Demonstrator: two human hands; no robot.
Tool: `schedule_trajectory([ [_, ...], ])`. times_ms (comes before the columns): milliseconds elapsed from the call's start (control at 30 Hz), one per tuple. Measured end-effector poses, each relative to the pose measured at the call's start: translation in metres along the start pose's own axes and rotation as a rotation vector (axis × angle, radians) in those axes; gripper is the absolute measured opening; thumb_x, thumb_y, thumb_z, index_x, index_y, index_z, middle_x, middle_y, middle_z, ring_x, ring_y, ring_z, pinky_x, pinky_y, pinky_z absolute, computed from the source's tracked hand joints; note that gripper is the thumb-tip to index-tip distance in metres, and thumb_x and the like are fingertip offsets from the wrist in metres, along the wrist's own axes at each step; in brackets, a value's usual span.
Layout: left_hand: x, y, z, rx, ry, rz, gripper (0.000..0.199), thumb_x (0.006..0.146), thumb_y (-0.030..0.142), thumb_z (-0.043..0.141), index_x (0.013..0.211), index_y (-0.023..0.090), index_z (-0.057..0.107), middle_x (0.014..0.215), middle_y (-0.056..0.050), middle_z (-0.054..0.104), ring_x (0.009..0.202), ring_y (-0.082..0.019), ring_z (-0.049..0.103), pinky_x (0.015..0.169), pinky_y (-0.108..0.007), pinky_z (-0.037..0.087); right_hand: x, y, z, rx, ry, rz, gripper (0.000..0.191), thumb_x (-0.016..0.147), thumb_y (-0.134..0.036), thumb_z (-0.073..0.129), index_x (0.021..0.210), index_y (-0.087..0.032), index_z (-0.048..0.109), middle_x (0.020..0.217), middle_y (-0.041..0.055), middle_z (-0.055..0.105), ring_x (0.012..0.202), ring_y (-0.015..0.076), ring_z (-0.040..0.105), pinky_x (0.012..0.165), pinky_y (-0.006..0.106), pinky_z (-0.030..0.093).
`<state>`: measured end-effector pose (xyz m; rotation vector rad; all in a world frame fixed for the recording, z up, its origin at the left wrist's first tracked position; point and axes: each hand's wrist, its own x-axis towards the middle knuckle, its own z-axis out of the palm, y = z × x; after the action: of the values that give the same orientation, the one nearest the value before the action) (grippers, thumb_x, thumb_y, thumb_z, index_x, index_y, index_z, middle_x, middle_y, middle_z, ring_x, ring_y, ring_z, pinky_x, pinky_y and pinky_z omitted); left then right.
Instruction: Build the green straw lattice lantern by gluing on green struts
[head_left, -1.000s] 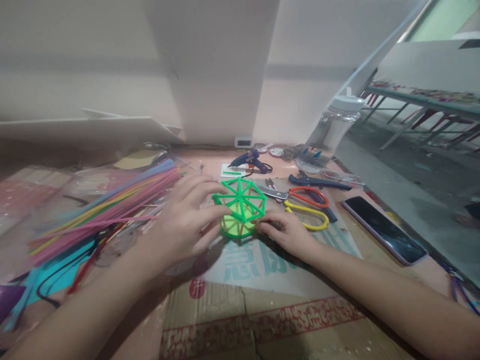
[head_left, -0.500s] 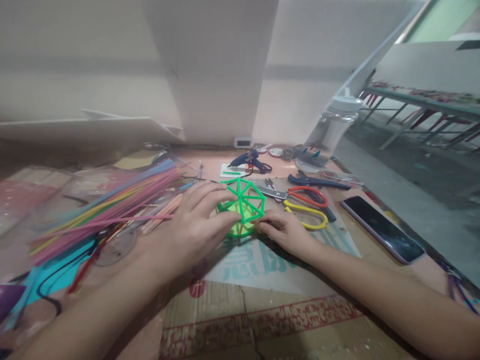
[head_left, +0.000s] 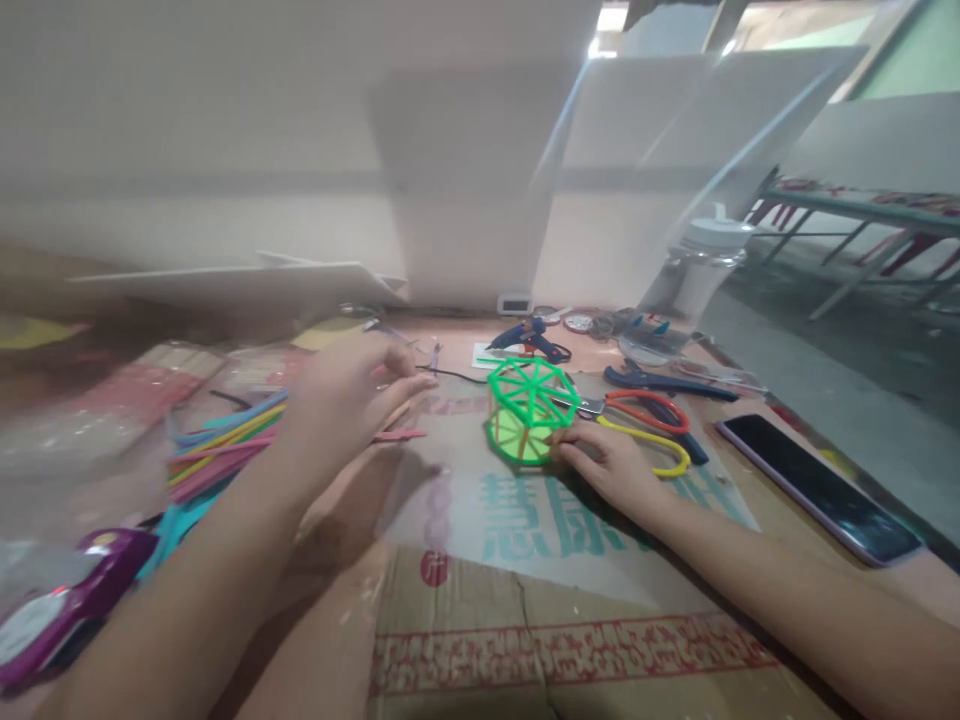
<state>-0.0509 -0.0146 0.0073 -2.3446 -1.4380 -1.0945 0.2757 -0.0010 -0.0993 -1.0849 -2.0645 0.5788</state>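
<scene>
A green wheel-like frame (head_left: pixel 534 392) with spokes stands on thin posts above a yellow-green round base (head_left: pixel 517 437), on a sheet with teal characters. My right hand (head_left: pixel 600 458) is at the base's right edge, its thumb and fingers pinched on the frame. My left hand (head_left: pixel 352 400) is raised over the bundle of coloured sticks (head_left: pixel 225 440), blurred, its fingers bent. Whether it holds anything cannot be made out. A pink stick (head_left: pixel 401 435) points out just beyond it.
Behind the frame lies a blue glue gun (head_left: pixel 525 338). Scissors with red and yellow handles (head_left: pixel 645 430), blue pliers (head_left: pixel 667 383) and a phone (head_left: pixel 817 488) lie to the right. A clear bottle (head_left: pixel 701 270) stands behind. A purple device (head_left: pixel 82 600) is at the left.
My left hand has let go of the green frame and moved left over the sticks. My right hand stays at the frame's edge. The camera view has turned left.
</scene>
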Motion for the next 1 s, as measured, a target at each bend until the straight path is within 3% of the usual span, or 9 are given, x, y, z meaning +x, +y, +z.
schedule_trajectory([
  [133, 0.007, -0.012, -0.019, 0.059, -0.133, -0.270, 0.016, 0.088, 0.037, 0.070, 0.083, 0.023, 0.076, 0.088, 0.001, 0.079, 0.084, -0.021, 0.070, 0.079, -0.031, 0.051, 0.003, 0.000, 0.001, -0.026, 0.010, 0.050, 0.019, 0.090, -0.034, 0.060, 0.081, -0.023, 0.074, 0.082, 0.0048, 0.079, 0.075, 0.0233, 0.074, 0.074, 0.035, 0.058],
  [233, 0.009, -0.016, -0.021, 0.045, -0.218, -0.288, 0.021, 0.092, 0.038, 0.065, 0.092, 0.024, 0.080, 0.095, -0.001, 0.082, 0.089, -0.023, 0.073, 0.082, -0.031, 0.053, 0.000, -0.002, 0.000, -0.048, 0.066, 0.090, 0.020, 0.089, -0.039, 0.062, 0.084, -0.023, 0.072, 0.084, 0.0060, 0.079, 0.077, 0.0249, 0.074, 0.072, 0.036, 0.058],
  [367, 0.009, -0.031, -0.022, 0.096, -0.217, -0.305, 0.029, 0.096, 0.030, 0.055, 0.112, 0.026, 0.078, 0.113, -0.002, 0.081, 0.103, -0.025, 0.074, 0.088, -0.032, 0.054, -0.011, -0.004, -0.007, -0.047, 0.167, 0.110, 0.020, 0.091, -0.042, 0.060, 0.088, -0.023, 0.067, 0.085, 0.0060, 0.076, 0.076, 0.0237, 0.073, 0.068, 0.034, 0.058],
  [500, 0.005, -0.065, -0.027, 0.226, -0.197, -0.414, 0.038, 0.096, 0.029, 0.050, 0.124, 0.021, 0.074, 0.120, -0.010, 0.079, 0.108, -0.030, 0.073, 0.093, -0.038, 0.055, -0.020, 0.000, -0.014, -0.077, 0.211, 0.143, 0.023, 0.092, -0.045, 0.058, 0.087, -0.023, 0.064, 0.076, 0.0042, 0.072, 0.067, 0.0223, 0.069, 0.064, 0.033, 0.054],
  [633, -0.003, -0.099, -0.021, 0.293, -0.291, -0.439, 0.042, 0.089, 0.040, 0.065, 0.122, 0.015, 0.074, 0.121, -0.017, 0.077, 0.108, -0.037, 0.073, 0.092, -0.044, 0.057, -0.021, 0.004, -0.017, -0.100, 0.306, 0.145, 0.031, 0.094, -0.050, 0.056, 0.079, -0.023, 0.061, 0.069, 0.0022, 0.065, 0.065, 0.0211, 0.063, 0.064, 0.032, 0.050],
  [700, -0.007, -0.107, -0.010, 0.319, -0.316, -0.410, 0.049, 0.085, 0.043, 0.073, 0.123, 0.011, 0.072, 0.125, -0.023, 0.073, 0.117, -0.043, 0.068, 0.098, -0.050, 0.055, -0.020, 0.003, -0.017, -0.109, 0.315, 0.143, 0.037, 0.095, -0.052, 0.054, 0.071, -0.024, 0.056, 0.065, 0.0006, 0.059, 0.062, 0.0196, 0.058, 0.063, 0.032, 0.046],
  [800, -0.008, -0.103, 0.019, 0.315, -0.341, -0.334, 0.044, 0.093, 0.046, 0.070, 0.123, 0.014, 0.070, 0.126, -0.019, 0.070, 0.119, -0.036, 0.066, 0.102, -0.051, 0.054, -0.018, 0.001, -0.015, -0.108, 0.319, 0.147, 0.044, 0.098, -0.054, 0.049, 0.067, -0.024, 0.051, 0.062, -0.0010, 0.052, 0.059, 0.0179, 0.052, 0.060, 0.031, 0.042],
  [867, -0.002, -0.090, 0.046, 0.296, -0.356, -0.272, 0.038, 0.100, 0.040, 0.065, 0.130, 0.017, 0.063, 0.132, -0.012, 0.065, 0.116, -0.027, 0.066, 0.099, -0.050, 0.057, -0.017, 0.000, -0.013, -0.092, 0.303, 0.151, 0.046, 0.099, -0.055, 0.046, 0.066, -0.024, 0.049, 0.061, -0.0014, 0.050, 0.058, 0.0174, 0.051, 0.058, 0.030, 0.041],
  [1000, 0.026, -0.058, 0.112, 0.233, -0.442, -0.145, 0.036, 0.101, 0.038, 0.064, 0.131, 0.018, 0.062, 0.133, -0.012, 0.064, 0.113, -0.025, 0.066, 0.095, -0.047, 0.059, -0.013, -0.001, -0.007, -0.045, 0.252, 0.151, 0.046, 0.100, -0.053, 0.046, 0.065, -0.023, 0.050, 0.061, -0.0011, 0.052, 0.058, 0.0167, 0.052, 0.058, 0.029, 0.041],
])
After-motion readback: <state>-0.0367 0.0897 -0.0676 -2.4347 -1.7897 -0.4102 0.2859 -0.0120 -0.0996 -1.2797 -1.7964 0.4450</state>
